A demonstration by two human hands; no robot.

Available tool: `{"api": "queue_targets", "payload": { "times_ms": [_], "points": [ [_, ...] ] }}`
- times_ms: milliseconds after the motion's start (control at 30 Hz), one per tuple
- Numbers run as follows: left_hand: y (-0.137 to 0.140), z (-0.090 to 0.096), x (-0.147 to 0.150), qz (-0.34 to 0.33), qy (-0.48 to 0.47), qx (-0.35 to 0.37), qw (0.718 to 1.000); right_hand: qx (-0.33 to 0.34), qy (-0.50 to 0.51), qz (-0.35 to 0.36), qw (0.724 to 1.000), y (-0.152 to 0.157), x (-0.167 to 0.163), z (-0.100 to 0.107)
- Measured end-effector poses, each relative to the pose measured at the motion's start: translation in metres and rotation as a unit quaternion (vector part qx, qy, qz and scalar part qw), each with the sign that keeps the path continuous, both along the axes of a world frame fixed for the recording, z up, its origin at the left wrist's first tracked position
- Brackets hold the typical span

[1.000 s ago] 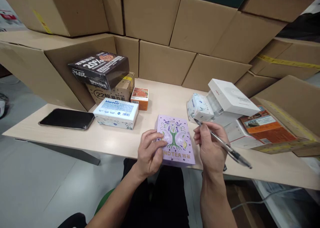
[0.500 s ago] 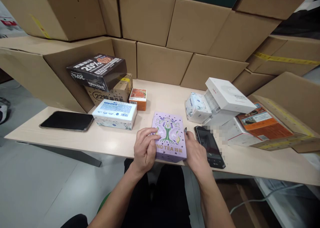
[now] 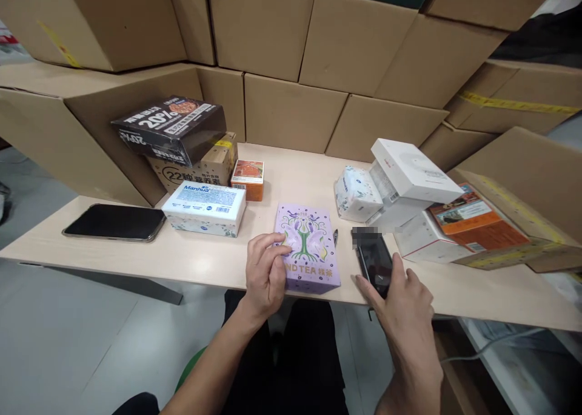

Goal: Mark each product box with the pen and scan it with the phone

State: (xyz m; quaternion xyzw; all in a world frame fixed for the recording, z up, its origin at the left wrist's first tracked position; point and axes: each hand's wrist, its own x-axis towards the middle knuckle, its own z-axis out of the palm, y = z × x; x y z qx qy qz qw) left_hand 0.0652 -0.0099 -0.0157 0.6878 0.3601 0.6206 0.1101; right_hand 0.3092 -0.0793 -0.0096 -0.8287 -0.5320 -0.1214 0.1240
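Observation:
A lilac tea box with a printed tree and gold lettering lies near the table's front edge. My left hand is closed at its left edge, bent fingers over the top and thumb against the near side. To the right, my right hand is at the near end of a black handheld phone, its thumb along the left edge and forefinger along the right. The phone's lower end is hidden by the hand. A small dark pointed thing lies just right of the tea box; I cannot make out its kind.
Left stand a tissue pack, a small orange box, a black box on a brown carton, and another phone. Right are a second tissue pack, stacked white boxes and an orange-printed box. Large cartons wall the back.
My right hand has left the right side of the tea box and moved right to the phone. The small dark thing shows beside the box. My left hand stays at the box.

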Motion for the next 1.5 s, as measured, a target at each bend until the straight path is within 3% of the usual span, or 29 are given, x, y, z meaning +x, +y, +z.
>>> {"api": "queue_targets", "payload": {
  "times_ms": [100,300,500,600,833,1133,1500],
  "points": [
    [-0.003,0.0,0.005,0.001,0.019,0.01,1.0,-0.005,0.052,0.007,0.999,-0.001,0.005,-0.016],
    [-0.003,-0.004,0.002,-0.034,0.024,0.012,0.999,0.123,0.13,0.023,0.984,0.006,0.003,-0.025],
    [-0.004,-0.007,0.001,-0.038,0.003,-0.001,0.999,0.217,0.228,0.036,0.949,-0.012,-0.02,0.0],
    [-0.004,-0.008,0.002,-0.043,-0.012,-0.005,0.999,0.248,0.22,0.099,0.938,-0.021,-0.045,0.018],
    [-0.003,-0.007,0.001,-0.034,-0.006,-0.001,0.999,0.265,0.141,0.245,0.922,-0.012,-0.105,0.038],
    [-0.003,-0.02,0.004,-0.038,-0.069,-0.027,0.997,0.278,0.084,0.225,0.93,0.0,-0.132,0.03],
    [-0.001,-0.012,-0.001,-0.044,0.0,-0.018,0.999,0.275,0.068,0.217,0.934,-0.001,-0.135,0.03]
  ]
}}
